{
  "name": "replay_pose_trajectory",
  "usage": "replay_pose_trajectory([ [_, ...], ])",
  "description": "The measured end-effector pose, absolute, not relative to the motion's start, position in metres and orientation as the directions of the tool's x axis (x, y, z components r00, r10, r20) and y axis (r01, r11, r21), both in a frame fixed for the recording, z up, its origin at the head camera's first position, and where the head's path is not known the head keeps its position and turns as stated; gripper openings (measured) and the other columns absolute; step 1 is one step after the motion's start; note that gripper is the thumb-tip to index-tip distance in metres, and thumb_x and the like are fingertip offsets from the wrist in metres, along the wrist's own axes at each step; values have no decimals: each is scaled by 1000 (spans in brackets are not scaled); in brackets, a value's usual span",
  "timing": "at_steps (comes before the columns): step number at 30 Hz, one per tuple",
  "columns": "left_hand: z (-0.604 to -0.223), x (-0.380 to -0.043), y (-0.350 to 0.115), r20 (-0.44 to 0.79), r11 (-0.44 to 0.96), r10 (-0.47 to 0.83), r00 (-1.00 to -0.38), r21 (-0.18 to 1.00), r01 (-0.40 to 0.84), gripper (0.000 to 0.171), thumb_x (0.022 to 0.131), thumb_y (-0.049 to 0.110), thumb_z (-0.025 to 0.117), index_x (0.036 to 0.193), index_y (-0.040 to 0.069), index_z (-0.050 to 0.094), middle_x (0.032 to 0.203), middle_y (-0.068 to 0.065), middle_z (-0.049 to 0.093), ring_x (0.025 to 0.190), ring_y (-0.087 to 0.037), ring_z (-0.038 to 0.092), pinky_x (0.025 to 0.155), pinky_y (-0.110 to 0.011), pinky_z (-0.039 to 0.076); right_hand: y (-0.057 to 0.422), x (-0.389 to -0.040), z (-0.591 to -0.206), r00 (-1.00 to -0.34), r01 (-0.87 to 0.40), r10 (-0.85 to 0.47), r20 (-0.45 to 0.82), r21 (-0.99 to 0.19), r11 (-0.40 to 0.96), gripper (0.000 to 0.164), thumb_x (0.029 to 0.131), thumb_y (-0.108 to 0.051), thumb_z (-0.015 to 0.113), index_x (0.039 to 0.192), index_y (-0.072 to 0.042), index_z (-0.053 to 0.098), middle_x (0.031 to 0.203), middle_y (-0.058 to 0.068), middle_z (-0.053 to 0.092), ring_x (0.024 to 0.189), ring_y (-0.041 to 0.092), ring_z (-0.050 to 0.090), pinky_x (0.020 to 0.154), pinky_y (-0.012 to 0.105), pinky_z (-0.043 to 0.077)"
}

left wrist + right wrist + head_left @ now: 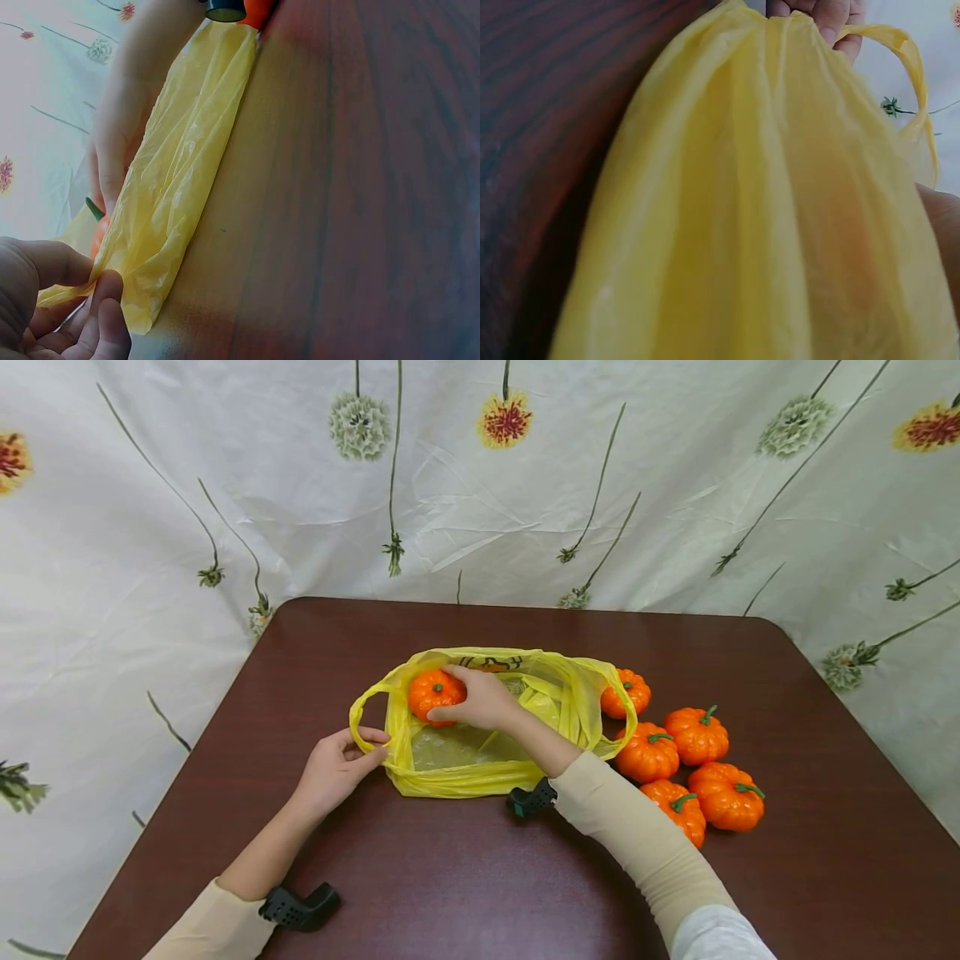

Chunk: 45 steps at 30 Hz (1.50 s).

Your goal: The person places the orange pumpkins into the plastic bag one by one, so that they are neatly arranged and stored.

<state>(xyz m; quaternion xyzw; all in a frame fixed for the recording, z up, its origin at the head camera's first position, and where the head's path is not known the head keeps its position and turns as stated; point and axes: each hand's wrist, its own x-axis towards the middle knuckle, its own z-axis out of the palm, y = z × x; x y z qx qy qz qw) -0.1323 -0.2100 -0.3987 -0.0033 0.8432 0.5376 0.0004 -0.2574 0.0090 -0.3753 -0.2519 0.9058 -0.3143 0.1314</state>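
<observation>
A yellow plastic bag (pixel 465 781) lies on the table with its mouth spread wide. My left hand (pixel 335 768) pinches the bag's rim by its left handle; the left wrist view shows the thumb and finger (pixel 105 289) gripping the thin plastic. Inside the bag's left end, my right hand (pixel 483 697) holds a small orange pumpkin (pixel 433 693) with a green stem, thumb on the near side and fingers on the far side. In the right wrist view the bag's wall (pixel 727 225) covers most of the pumpkin and the right hand.
Right of the bag sit several more orange pumpkins (pixel 697 737), one partly behind the bag's right handle (pixel 628 714) and one partly behind the right sleeve. The dark brown table (pixel 480 877) ends at a white flowered cloth (pixel 480 510) behind it.
</observation>
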Motion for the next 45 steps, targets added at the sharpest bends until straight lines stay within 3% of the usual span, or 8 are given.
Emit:
replay_pose_trajectory([
  [15, -398, -132, -210, 0, 433, -14, -1000, 901, -6, 28, 91, 16, 70, 111, -4, 67, 90, -8, 68, 67, -17, 58, 59, -23, 45, 4, -251, -385, -876, -364, -481, -26, -619, 696, 85, 78, -53, 76, 148, -18, 42, 131, 14, 51, 112, 26, 53, 94, 42, 44],
  [23, -402, -134, -212, 2, 447, -18, -1000, 894, -7, 27, 91, 16, 69, 110, -3, 67, 90, -9, 68, 68, -18, 59, 60, -23, 46, 10, -250, -384, -878, -344, -479, -27, -659, 669, 89, 78, -53, 77, 150, -16, 39, 139, 15, 47, 122, 29, 48, 100, 44, 41],
  [35, -403, -134, -213, 0, 453, -22, -1000, 891, -10, 25, 91, 14, 68, 110, -2, 67, 93, -11, 68, 71, -20, 61, 62, -23, 47, 39, -246, -361, -829, -409, -560, -18, -663, 627, 72, 82, -43, 76, 143, -14, 50, 141, 7, 49, 119, 26, 52, 94, 42, 45],
  [40, -403, -134, -214, 1, 455, -22, -1000, 890, -9, 25, 91, 14, 68, 110, -2, 67, 92, -11, 68, 71, -21, 61, 62, -22, 47, 54, -245, -348, -811, -433, -585, 18, -691, 579, 68, 84, -37, 77, 140, -7, 52, 140, 10, 52, 118, 31, 54, 93, 43, 46],
  [45, -403, -134, -214, 0, 455, -24, -1000, 890, -11, 25, 91, 14, 68, 110, -2, 67, 92, -11, 68, 71, -21, 61, 62, -22, 47, 71, -243, -338, -810, -428, -585, 39, -721, 545, 62, 84, -33, 77, 137, -8, 56, 137, 11, 55, 117, 33, 55, 90, 43, 48],
])
